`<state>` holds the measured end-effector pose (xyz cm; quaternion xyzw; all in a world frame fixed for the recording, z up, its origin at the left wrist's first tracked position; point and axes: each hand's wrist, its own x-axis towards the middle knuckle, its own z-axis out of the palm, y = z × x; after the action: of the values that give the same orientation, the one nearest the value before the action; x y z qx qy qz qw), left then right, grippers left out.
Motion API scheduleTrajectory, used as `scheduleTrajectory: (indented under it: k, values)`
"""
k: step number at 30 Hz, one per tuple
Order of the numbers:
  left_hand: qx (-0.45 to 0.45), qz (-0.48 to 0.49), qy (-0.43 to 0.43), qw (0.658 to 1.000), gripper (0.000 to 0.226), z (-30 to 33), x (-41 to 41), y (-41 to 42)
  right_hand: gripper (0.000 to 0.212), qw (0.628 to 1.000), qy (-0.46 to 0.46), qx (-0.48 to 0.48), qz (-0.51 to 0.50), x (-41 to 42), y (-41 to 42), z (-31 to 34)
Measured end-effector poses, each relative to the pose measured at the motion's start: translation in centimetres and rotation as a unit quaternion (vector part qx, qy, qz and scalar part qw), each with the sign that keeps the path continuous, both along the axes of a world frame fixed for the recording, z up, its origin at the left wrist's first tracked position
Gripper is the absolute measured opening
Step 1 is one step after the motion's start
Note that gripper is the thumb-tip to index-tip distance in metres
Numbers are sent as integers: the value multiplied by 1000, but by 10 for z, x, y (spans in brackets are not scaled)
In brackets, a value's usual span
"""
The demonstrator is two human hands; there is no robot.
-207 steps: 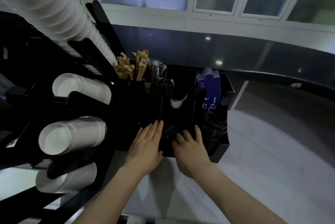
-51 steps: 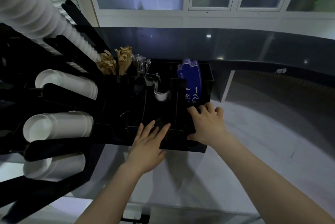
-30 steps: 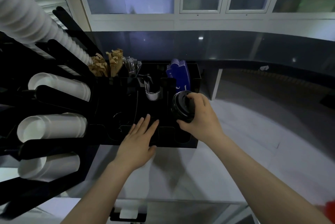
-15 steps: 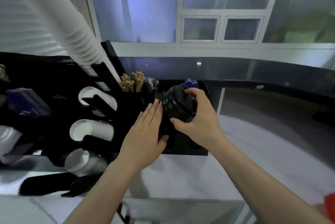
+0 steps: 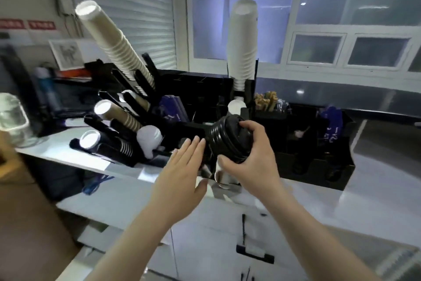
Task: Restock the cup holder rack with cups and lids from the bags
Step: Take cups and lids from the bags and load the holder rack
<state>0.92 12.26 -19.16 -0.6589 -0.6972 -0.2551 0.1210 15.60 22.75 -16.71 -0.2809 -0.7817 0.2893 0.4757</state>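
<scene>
Head view: the right hand [image 5: 251, 162] grips a stack of black lids [image 5: 227, 138], with the fingers curled over the top of the stack and the thumb under its lower rim. The stack is tilted, top toward the upper right, and is held in the air in front of the black cup holder rack [image 5: 284, 121], above the front edge of the white counter [image 5: 341, 208]. The left hand [image 5: 182, 173] is flat, fingers straight and together, palm facing the stack. Its fingertips lie just beside the left side of the lids; actual contact cannot be confirmed.

Rack contents:
- One tall stack of white cups [image 5: 242, 41] stands upright in the centre of the rack.
- A second stack of white cups [image 5: 114, 46] leans to the upper left.
- Shorter cup stacks [image 5: 118, 114] lie slanted in the left-hand slots, open mouths toward the camera.
- Brown stir sticks [image 5: 266, 99] and blue sleeves [image 5: 331, 121] occupy compartments on the right side.

A glass jar [image 5: 12, 119] stands at the far left edge of the counter.
</scene>
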Motion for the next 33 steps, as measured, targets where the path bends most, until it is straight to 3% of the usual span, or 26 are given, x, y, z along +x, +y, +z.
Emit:
scheduleTrajectory:
  k: [9, 20, 28, 33]
  values:
    - [-11, 73, -38, 997, 78, -25, -87, -50, 72, 999, -8, -34, 12, -82, -24, -18]
    - [-79, 31, -24, 996, 83, -44, -200, 44, 71, 996, 39, -66, -42, -190, 34, -59]
    - [-112, -24, -36, 993, 79, -73, -247, 104, 74, 978, -42, -118, -170, -220, 77, -113]
    - [-183, -62, -8, 981, 79, -99, -258, 144, 74, 952, -119, -107, -259, -226, 89, -137]
